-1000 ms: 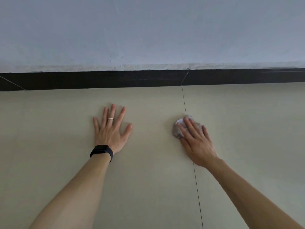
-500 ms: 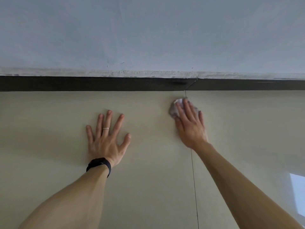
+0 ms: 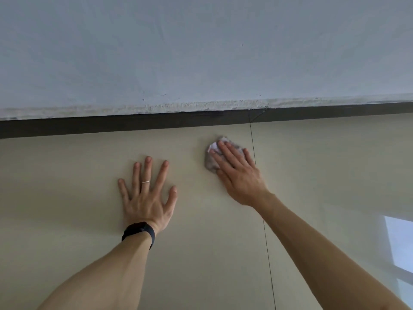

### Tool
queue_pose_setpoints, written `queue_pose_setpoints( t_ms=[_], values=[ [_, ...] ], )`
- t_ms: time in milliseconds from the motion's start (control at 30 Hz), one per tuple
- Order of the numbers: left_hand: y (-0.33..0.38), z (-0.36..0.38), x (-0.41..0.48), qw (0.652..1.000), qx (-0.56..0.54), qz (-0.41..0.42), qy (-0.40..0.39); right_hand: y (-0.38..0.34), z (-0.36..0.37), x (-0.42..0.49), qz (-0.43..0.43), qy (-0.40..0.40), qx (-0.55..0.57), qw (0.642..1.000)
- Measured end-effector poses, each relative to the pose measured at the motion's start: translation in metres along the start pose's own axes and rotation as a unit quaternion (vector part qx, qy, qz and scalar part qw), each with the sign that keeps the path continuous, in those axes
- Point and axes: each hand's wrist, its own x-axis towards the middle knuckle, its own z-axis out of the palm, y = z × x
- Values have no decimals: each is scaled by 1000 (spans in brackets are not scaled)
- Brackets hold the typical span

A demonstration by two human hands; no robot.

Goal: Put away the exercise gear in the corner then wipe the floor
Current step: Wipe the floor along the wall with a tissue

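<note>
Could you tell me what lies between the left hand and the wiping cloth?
Only bare beige floor separates the left hand from the cloth in the head view.

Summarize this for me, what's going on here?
A person is at the floor-wiping stage. The right hand presses a crumpled grey cloth onto the beige floor with straight fingers, close to the dark baseboard and just left of a tile seam. The left hand, wearing a black wristband, rests flat on the floor with its fingers spread and holds nothing.
</note>
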Motion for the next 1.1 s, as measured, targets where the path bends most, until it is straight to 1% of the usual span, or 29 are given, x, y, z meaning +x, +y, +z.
queue_pose_setpoints(
  t_ms=[33, 67, 100, 133, 167, 200, 233, 267, 300, 333, 400, 467, 500, 533, 567, 600, 633, 667, 700, 733, 767, 800, 833, 867, 933, 967, 1033, 1100],
  values=[
    [0, 0, 0, 1000, 1, -1, -3, 18, -4, -3, 77, 6, 20, 997],
    [0, 0, 0, 1000, 3, -3, -6, 29, -5, -5, 164, 16, 56, 985],
    [1, 0, 0, 1000, 4, -4, -8, 33, -5, -5, 241, 34, 89, 966],
    [2, 0, 0, 1000, 3, -5, -10, 27, -2, -2, 300, 56, 110, 946],
    [2, 0, 0, 1000, 2, -5, -12, 13, 2, 2, 335, 75, 120, 931],
    [2, 0, 1, 1000, 0, -6, -14, -3, 6, 5, 332, 81, 120, 932],
    [2, 0, 0, 1000, -1, -9, -12, -23, 11, 3, 284, 69, 109, 950],
    [2, -1, 0, 1000, -3, -10, -9, -43, 17, -6, 201, 46, 90, 974],
    [3, -1, -1, 1000, -5, -9, -7, -61, 24, -22, 108, 21, 73, 991],
    [3, -2, -2, 1000, -9, -8, -5, -74, 32, -44, 28, -3, 54, 998],
    [3, -3, -3, 1000, -12, -3, -1, -82, 49, -99, -87, -40, 19, 995],
    [3, -2, -4, 1000, -7, 4, 6, -67, 57, -141, -203, -64, -21, 977],
    [3, -2, -4, 1000, -7, 5, 11, -50, 56, -144, -251, -69, -43, 964],
    [2, -2, -3, 1000, -8, 3, 13, -33, 53, -137, -274, -69, -66, 957],
    [2, -2, -4, 1000, -6, 2, 14, -16, 47, -125, -255, -57, -80, 962],
    [2, -1, -4, 1000, -3, 5, 13, -2, 39, -109, -194, -42, -71, 978],
    [2, -1, -4, 1000, 0, 4, 9, 8, 30, -92, -114, -28, -43, 992],
    [2, -1, -3, 1000, 1, 2, 6, 10, 24, -79, -31, -20, -7, 999],
    [3, -2, -3, 1000, 2, 2, 6, 6, 24, -74, 37, -10, 25, 999],
    [5, -1, -9, 1000, 1, 4, 13, -5, 31, -79, 75, 6, 45, 996],
    [8, 0, -18, 1000, -5, 7, 24, -20, 40, -92, 90, 21, 54, 994],
    [11, 3, -34, 999, -19, 7, 36, -37, 50, -113, 82, 27, 59, 995],
    [15, 8, -58, 998, -33, 2, 46, -54, 60, -141, 53, 23, 54, 997],
    [19, 14, -87, 998, -43, -2, 48, -70, 70, -175, 12, 4, 43, 999],
    [21, 33, -163, 998, -47, -20, 25, -93, 93, -257, -93, -45, 12, 995],
    [20, 41, -198, 999, -32, -28, 6, -99, 103, -296, -154, -56, -8, 987],
    [16, 51, -239, 998, -13, -43, -33, -98, 112, -347, -278, -79, -49, 956],
    [14, 53, -247, 997, -8, -50, -53, -83, 109, -345, -374, -99, -65, 920]
  ],
)
